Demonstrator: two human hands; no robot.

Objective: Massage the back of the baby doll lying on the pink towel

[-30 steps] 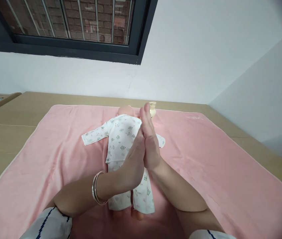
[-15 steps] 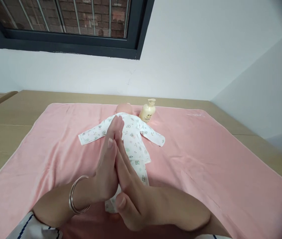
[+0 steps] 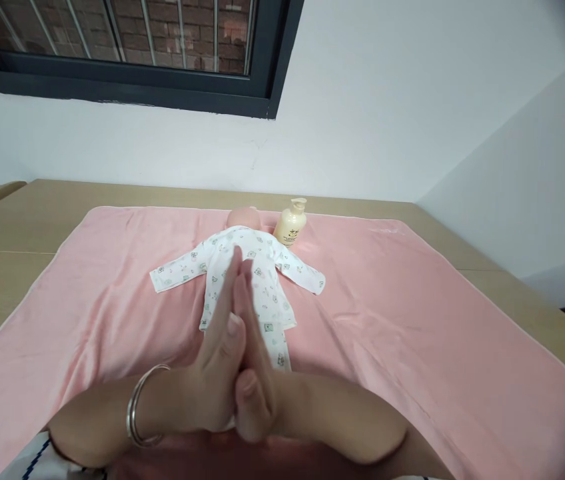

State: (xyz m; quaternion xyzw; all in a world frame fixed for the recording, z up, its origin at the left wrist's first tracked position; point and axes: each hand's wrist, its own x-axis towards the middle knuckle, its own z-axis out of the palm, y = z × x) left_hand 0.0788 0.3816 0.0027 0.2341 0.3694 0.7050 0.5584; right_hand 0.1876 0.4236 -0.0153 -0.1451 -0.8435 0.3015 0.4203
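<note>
My left hand (image 3: pixel 212 380) and my right hand (image 3: pixel 258 373) are pressed palm to palm with the fingers stretched out, and nothing is between them. They hover above the legs of a baby doll (image 3: pixel 257 267) in a white printed suit. The doll lies on its back with both sleeves spread, its head (image 3: pixel 243 217) pointing towards the wall. A silver bracelet (image 3: pixel 135 417) circles my left wrist. My hands hide the doll's lower legs.
A cream pump bottle (image 3: pixel 290 223) stands just right of the doll's head. A pink towel (image 3: pixel 412 320) covers a wooden table (image 3: pixel 7 260) set against a white wall. A dark-framed barred window (image 3: pixel 162 47) is above.
My joined hands have slid back towards me and left, off the doll's chest, which uncovers the bottle. The left hand now reaches further forward along the right.
</note>
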